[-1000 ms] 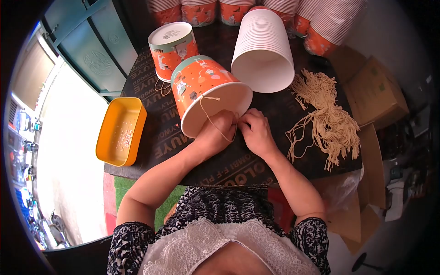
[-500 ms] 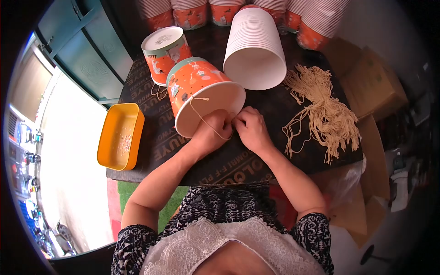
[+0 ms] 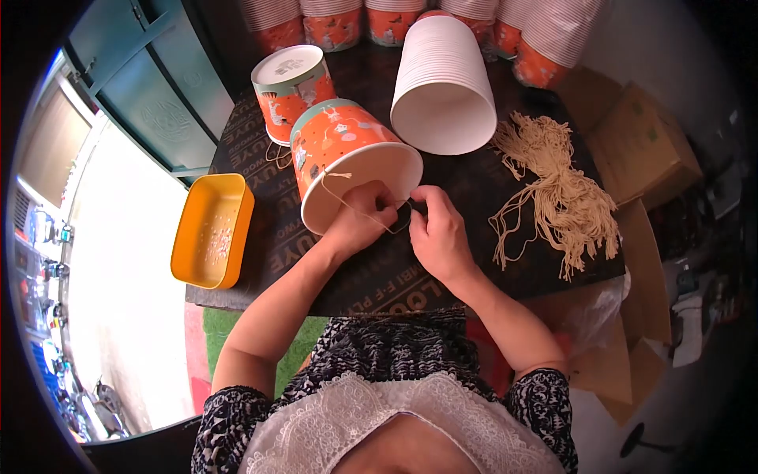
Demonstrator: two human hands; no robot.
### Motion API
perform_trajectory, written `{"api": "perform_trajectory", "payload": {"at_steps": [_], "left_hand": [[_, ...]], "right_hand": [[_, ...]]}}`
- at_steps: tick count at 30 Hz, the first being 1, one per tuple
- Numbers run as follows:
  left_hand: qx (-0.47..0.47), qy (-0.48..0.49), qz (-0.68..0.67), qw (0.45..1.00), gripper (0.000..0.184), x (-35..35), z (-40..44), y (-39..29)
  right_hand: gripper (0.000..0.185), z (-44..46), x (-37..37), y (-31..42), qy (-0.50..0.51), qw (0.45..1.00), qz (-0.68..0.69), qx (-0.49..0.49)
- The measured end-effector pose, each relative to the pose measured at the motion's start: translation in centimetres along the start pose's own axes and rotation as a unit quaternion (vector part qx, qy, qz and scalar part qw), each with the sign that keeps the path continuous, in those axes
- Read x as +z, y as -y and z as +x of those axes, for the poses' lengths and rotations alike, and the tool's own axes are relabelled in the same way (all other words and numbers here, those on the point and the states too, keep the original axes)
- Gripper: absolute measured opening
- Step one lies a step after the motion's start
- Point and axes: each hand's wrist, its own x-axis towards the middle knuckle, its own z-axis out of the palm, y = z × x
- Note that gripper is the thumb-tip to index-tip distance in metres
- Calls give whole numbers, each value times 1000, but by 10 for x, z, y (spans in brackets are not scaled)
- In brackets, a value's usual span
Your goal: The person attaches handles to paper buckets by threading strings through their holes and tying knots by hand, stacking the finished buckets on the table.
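An orange printed paper bucket (image 3: 339,134) lies tilted on the table, its white open mouth toward me. A thin beige cord (image 3: 355,211) is fastened through its left rim and loops across my left hand (image 3: 365,217) to the right rim. That hand is curled inside the mouth, thumb bent against the fingers; what it grips is hidden. At the right rim my right hand (image 3: 439,233) has its thumb and forefinger bent around the cord's end. Behind stands an upside-down printed bucket (image 3: 292,91) with a cord. A bundle of beige cords (image 3: 564,189) lies to the right.
A stack of white-lined buckets (image 3: 442,87) lies on its side behind my right hand. Several more stacks (image 3: 332,24) line the table's back. The yellow plastic box (image 3: 212,229) with small bits sits at the left edge. Cardboard boxes (image 3: 647,146) stand at the right.
My right hand has drawn slightly down and away from the rim, with its thumb and forefinger further apart. My left hand stays inside the bucket's mouth. The view has shifted a little.
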Motion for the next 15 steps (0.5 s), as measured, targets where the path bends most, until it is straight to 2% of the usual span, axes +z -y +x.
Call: {"api": "perform_trajectory", "payload": {"at_steps": [2,4,7,9,10,13,15], "left_hand": [[-3,0,3,1000,11,-1,-1,-3],[0,-4,4,1000,11,-1,-1,-3],[17,-15,3,1000,11,0,-2,1],[32,-24,4,999,11,-1,-2,0],[10,-15,-18,1000,12,-1,-1,-1],[-35,1,-65,997,13,-3,-1,-1],[-35,-4,-77,996,13,-3,-2,-2]], "right_hand": [[26,4,1,8,52,984,81,147],[25,12,-4,23,77,944,169,272],[21,13,6,13,73,935,213,272],[19,18,2,15,102,933,182,292],[18,19,1,16,117,931,167,302],[16,12,15,-11,52,993,50,92],[17,10,17,-14,53,993,46,94]]}}
